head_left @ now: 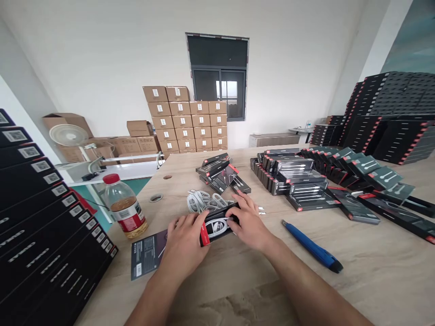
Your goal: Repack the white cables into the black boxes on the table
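- Open black box (220, 214) sits between both hands, just above or on the bench (258, 280); contact underneath can't be told. Red left end, white cable (217, 227) coiled inside.
- Left hand (186, 231): grip pinching the box's left end, thumb near the upper edge, fingers mostly hidden.
- Right hand (247, 221): thumb and fingers bent over the coil's right end; can't tell whether this grip pinches cable, box wall or both.
- Box: probably light, thin card; looks fairly stiff at its ends, likely dents if squeezed mid-wall. Smooth surface, may slip a bit. Best hold: the short ends.
- Cable: likely light, soft, springy; coil could pop open if released loose. Best taken by the whole bundle, not one strand.
- Loose cables (200, 201) heaped just beyond the box; they look easy to snag.
- Dark printed card (148, 256) lies flat beside the left hand.
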Motion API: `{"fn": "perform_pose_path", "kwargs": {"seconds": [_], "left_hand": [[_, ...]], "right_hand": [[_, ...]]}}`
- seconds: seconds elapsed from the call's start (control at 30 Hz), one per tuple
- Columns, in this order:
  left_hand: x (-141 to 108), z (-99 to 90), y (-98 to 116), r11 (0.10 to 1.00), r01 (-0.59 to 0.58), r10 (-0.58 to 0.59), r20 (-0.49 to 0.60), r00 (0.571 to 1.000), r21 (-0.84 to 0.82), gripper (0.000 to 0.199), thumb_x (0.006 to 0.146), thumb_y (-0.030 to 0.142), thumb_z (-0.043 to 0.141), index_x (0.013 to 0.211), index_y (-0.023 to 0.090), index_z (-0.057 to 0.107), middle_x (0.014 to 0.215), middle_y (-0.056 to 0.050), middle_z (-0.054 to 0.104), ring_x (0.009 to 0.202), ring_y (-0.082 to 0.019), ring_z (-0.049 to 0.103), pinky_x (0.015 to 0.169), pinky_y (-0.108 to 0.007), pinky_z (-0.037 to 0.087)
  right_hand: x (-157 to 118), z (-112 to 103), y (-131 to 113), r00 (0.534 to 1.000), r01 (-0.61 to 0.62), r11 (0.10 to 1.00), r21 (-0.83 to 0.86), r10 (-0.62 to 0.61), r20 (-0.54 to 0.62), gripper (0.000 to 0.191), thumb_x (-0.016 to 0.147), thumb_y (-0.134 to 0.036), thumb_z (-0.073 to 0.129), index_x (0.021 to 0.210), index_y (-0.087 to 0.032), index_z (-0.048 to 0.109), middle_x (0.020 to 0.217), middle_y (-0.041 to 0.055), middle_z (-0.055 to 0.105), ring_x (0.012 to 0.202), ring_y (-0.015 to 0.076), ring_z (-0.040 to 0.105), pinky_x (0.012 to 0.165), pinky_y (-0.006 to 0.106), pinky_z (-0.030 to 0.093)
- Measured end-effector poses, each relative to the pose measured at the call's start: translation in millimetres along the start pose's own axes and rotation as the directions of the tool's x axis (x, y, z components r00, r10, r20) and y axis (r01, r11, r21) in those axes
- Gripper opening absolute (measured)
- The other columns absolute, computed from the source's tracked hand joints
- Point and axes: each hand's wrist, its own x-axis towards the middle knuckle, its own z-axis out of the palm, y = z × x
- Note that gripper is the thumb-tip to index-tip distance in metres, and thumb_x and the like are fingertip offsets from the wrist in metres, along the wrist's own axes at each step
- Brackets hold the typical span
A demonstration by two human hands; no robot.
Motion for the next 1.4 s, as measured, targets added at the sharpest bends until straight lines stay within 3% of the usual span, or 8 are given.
{"fn": "perform_pose_path", "kwargs": {"seconds": [0.27, 0.37, 0.53, 0.7, 0.87, 0.97, 1.17, 1.4], "left_hand": [[1.9, -5.1, -0.9, 0.982, 0.183, -0.166, 0.281, 0.945, -0.036, 0.075, 0.07, 0.029, 0.067, 0.142, 0.025, 0.049, 0.132, -0.01, 0.062, 0.121, -0.033, 0.054, 0.102, -0.047, 0.036], [1.8, -5.9, -2.7, 0.982, 0.187, -0.164, 0.336, 0.927, -0.038, 0.077, 0.069, 0.03, 0.066, 0.144, 0.024, 0.049, 0.131, -0.011, 0.063, 0.12, -0.033, 0.054, 0.104, -0.048, 0.035], [0.3, -9.7, -2.4, 0.979, 0.199, -0.17, 0.362, 0.917, -0.046, 0.078, 0.068, 0.032, 0.066, 0.144, 0.022, 0.05, 0.131, -0.013, 0.063, 0.121, -0.035, 0.055, 0.104, -0.049, 0.035], [0.8, -14.3, -3.1, 0.971, 0.23, -0.195, 0.344, 0.919, -0.064, 0.077, 0.071, 0.032, 0.066, 0.144, 0.023, 0.048, 0.132, -0.012, 0.063, 0.122, -0.035, 0.055, 0.102, -0.049, 0.037], [2.9, -15.5, -7.1, 0.962, 0.249, -0.217, 0.238, 0.947, -0.112, 0.075, 0.074, 0.032, 0.068, 0.145, 0.023, 0.045, 0.138, -0.011, 0.06, 0.126, -0.034, 0.053, 0.104, -0.05, 0.037], [2.8, -14.3, -10.0, 0.963, 0.241, -0.222, 0.154, 0.963, -0.116, 0.074, 0.075, 0.031, 0.069, 0.144, 0.021, 0.045, 0.136, -0.013, 0.061, 0.125, -0.035, 0.054, 0.102, -0.051, 0.038], [1.4, -11.5, -10.7, 0.97, 0.134, -0.134, 0.013, 0.991, -0.203, 0.074, 0.075, 0.026, 0.069, 0.144, 0.025, 0.043, 0.131, -0.011, 0.063, 0.12, -0.033, 0.058, 0.098, -0.048, 0.043], [1.8, -12.7, -3.8, 0.951, -0.008, -0.035, -0.135, 0.99, -0.308, 0.083, 0.076, 0.027, 0.072, 0.149, 0.031, 0.034, 0.135, -0.008, 0.061, 0.123, -0.032, 0.057, 0.1, -0.047, 0.044]], "right_hand": [[3.1, -3.7, 1.8, 0.993, 0.063, 0.981, 0.182, -0.042, -0.114, 0.01, 0.088, -0.019, 0.06, 0.086, -0.025, 0.067, 0.143, 0.0077, 0.056, 0.142, 0.0302, 0.031, 0.113, 0.057, 0.026], [5.9, -4.9, 4.6, 0.978, 0.008, 0.931, 0.364, 0.069, -0.199, 0.006, 0.086, -0.026, 0.063, 0.083, -0.025, 0.068, 0.133, 0.007, 0.063, 0.136, 0.0297, 0.043, 0.113, 0.053, 0.03], [12.4, -3.4, 32.4, 0.907, -0.114, 0.862, 0.494, 0.294, -0.303, 0.029, 0.09, -0.046, 0.056, 0.091, -0.021, 0.068, 0.111, 0.0097, 0.073, 0.097, 0.0261, 0.068, 0.086, 0.043, 0.053], [15.5, -4.9, 57.7, 0.81, -0.182, 0.871, 0.456, 0.396, -0.433, 0.04, 0.08, -0.052, 0.065, 0.1, -0.018, 0.073, 0.119, 0.0154, 0.068, 0.119, 0.0346, 0.056, 0.1, 0.053, 0.042], [11.5, 3.2, 29.4, 0.916, -0.105, 0.876, 0.471, 0.27, -0.298, 0.035, 0.088, -0.051, 0.058, 0.09, -0.023, 0.079, 0.102, 0.0105, 0.075, 0.107, 0.0294, 0.065, 0.1, 0.05, 0.045], [2.9, 12.3, -0.7, 0.964, -0.051, 0.87, 0.491, 0.171, -0.203, 0.035, 0.091, -0.053, 0.058, 0.093, -0.026, 0.081, 0.125, 0.0102, 0.069, 0.124, 0.0296, 0.058, 0.108, 0.05, 0.04], [-17.5, 20.3, -42.7, 0.996, 0.023, 0.763, 0.646, -0.071, 0.049, 0.041, 0.103, -0.04, 0.046, 0.143, -0.033, 0.051, 0.136, 0.0056, 0.064, 0.134, 0.0226, 0.05, 0.115, 0.047, 0.035], [-12.9, 18.3, -43.8, 0.996, 0.001, 0.695, 0.719, 0.066, -0.064, 0.037, 0.095, -0.039, 0.059, 0.131, -0.029, 0.058, 0.137, 0.0085, 0.058, 0.124, 0.0257, 0.055, 0.097, 0.041, 0.051]]}}
